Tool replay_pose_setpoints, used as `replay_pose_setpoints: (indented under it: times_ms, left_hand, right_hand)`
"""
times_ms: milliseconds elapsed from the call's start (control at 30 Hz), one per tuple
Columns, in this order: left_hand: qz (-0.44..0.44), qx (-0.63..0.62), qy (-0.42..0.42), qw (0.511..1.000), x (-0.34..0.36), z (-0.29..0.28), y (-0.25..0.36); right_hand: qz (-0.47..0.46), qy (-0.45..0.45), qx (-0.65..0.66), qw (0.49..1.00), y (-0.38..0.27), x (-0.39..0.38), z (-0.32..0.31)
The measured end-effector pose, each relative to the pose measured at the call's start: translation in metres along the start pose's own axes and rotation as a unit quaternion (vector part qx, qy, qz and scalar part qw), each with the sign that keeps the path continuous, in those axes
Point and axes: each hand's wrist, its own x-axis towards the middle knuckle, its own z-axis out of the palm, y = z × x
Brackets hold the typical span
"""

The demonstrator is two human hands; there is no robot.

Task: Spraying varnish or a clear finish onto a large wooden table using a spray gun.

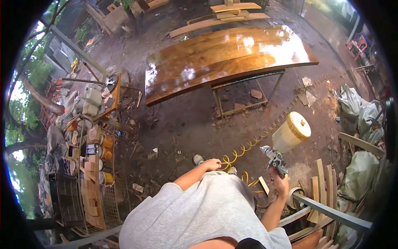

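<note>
My right hand (279, 182) grips a silver spray gun (274, 159) by its handle. On top of the gun sits a tilted, cloudy plastic paint cup (286, 137) with a yellowed lid. In front of my waist, my left hand (213, 164) is closed on a yellow coiled air hose (248, 145). The coils stretch from there across the ground toward the far right, and another stretch hangs between my hands. Beyond me lies a glossy brown wooden tabletop (199, 62), wet-looking with bright reflections. It rests on a metal frame stand (240, 110); neither hand touches it.
A wire rack (97, 186) with cans and boards stands at the left, near a plastic jug (93, 97). Stacked planks (224, 20) lie behind the tabletop. Filled sacks (360, 174), upright wood strips (321, 186) and a grey metal bar (331, 212) occupy the right side.
</note>
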Motion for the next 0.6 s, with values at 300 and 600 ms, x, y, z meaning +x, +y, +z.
replay_pose_setpoints:
  times_ms: [300, 600]
  left_hand:
    - [0.055, 0.019, 0.054, 0.997, -0.019, 0.010, 0.049]
    - [0.021, -0.093, 0.235, 0.967, -0.089, -0.042, -0.019]
  right_hand:
    - [0.022, -0.102, -0.077, 0.992, 0.014, 0.045, 0.000]
    - [-0.259, -0.204, -0.153, 0.932, -0.049, 0.157, 0.184]
